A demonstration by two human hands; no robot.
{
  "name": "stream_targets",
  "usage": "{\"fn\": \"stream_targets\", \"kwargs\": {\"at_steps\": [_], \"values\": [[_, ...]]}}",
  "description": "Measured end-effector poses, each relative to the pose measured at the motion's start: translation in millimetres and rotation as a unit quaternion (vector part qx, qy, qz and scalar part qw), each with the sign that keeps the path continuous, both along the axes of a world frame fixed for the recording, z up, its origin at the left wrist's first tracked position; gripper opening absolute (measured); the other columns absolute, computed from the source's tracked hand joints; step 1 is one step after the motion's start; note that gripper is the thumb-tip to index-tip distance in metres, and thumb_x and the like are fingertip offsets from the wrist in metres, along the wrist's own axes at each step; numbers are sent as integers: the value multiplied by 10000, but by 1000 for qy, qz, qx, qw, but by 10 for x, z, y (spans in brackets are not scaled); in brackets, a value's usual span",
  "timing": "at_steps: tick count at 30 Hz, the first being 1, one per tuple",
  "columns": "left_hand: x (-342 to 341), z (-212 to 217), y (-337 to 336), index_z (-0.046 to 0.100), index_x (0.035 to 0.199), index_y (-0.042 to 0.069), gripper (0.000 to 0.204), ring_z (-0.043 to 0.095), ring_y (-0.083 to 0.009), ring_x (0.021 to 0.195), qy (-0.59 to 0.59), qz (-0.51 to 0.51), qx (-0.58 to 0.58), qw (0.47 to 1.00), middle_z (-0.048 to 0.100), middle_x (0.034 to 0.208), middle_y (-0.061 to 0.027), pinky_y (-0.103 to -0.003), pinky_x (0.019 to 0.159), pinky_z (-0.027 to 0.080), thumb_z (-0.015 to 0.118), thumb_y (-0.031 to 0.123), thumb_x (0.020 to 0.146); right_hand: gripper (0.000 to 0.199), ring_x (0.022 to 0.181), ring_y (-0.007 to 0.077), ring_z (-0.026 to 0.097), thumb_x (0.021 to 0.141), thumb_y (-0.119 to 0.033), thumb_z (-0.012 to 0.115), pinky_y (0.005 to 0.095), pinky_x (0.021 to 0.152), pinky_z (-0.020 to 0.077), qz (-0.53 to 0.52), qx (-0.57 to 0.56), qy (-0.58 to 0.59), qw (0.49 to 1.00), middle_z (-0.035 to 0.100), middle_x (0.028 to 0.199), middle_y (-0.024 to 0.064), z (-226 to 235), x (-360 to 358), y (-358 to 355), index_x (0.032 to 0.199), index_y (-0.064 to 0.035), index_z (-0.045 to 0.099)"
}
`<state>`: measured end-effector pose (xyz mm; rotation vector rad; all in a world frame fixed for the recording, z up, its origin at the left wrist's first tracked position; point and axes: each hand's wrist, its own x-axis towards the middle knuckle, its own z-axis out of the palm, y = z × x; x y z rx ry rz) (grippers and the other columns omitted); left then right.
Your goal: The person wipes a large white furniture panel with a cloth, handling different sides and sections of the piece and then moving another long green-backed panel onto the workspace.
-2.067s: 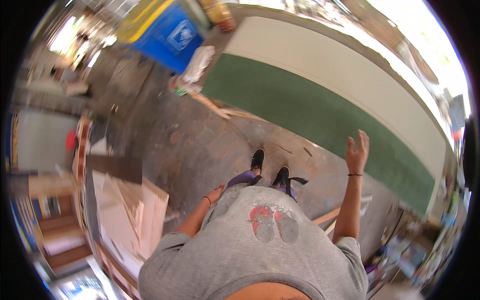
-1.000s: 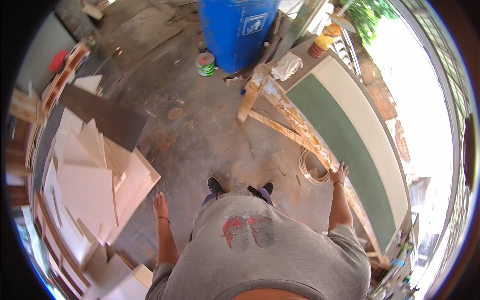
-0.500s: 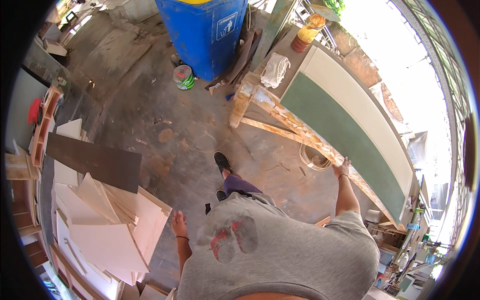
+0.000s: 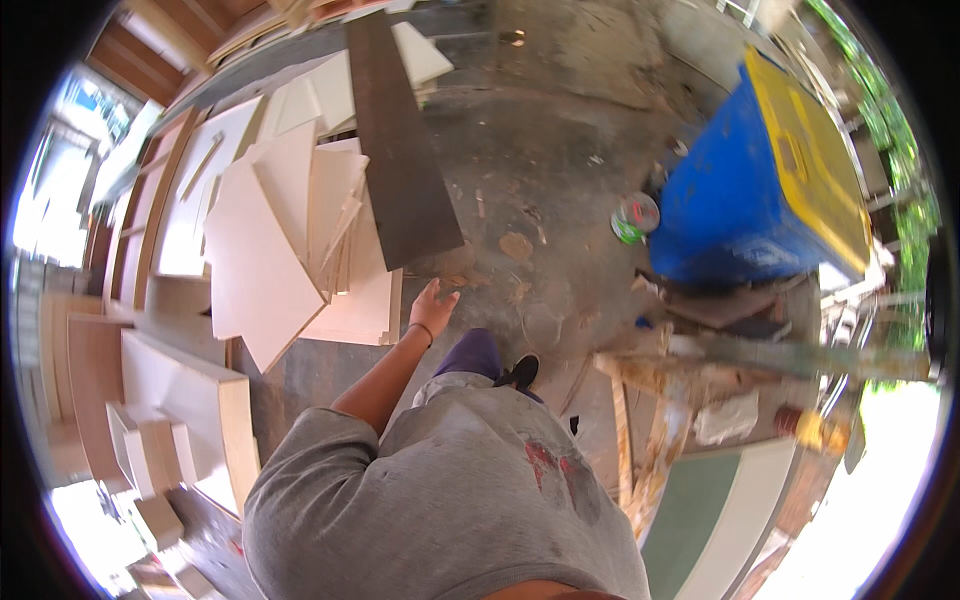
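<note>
My left hand [image 4: 432, 306] is stretched forward with the fingers apart and holds nothing. It hovers just off the near edge of a pile of pale cut boards [image 4: 272, 232] lying on the concrete floor. A long dark brown board [image 4: 400, 150] lies across the pile, its near end just above my hand. My right hand is out of view. My grey shirt fills the lower middle, and one black shoe [image 4: 520, 372] shows below it.
More pale boards and box parts [image 4: 190, 400] are stacked at the left. A blue bin with a yellow lid [image 4: 770, 190] stands at the right, with a small green and white can [image 4: 635, 217] beside it. A rough wooden frame [image 4: 640, 400] and a green and white panel [image 4: 720, 510] lie at the lower right.
The view has swung from the wooden frame toward the board pile. My right hand, which rested near the frame, has left the view. My left arm now reaches toward the boards.
</note>
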<state>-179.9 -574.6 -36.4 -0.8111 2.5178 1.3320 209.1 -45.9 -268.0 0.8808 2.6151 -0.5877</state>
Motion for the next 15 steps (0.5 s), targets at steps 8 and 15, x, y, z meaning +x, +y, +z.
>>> {"fn": "stream_targets", "kwargs": {"at_steps": [8,15], "values": [[-1068,-1005,-91,379,1339,30,755,354,-302,1292,-72,335,66,937,387,1390,-176,-406,1044,320,663,432,766,466,858,159,583,847,-215,578,294,626,481,-31,-371,0,928,608,1008,67,1381,-3768,-834,1269,-55,462],[-1455,-2154,-385,519,1181,143,595,498,-330,1068,-20,665,454,593,528,1200,-113,-500,878,406,708,485,732,405,704,156,585,815,-173,558,285,621,479,181,-196,-32,963,628,806,68,1679,-4912,-379,1180,1,525]]}}
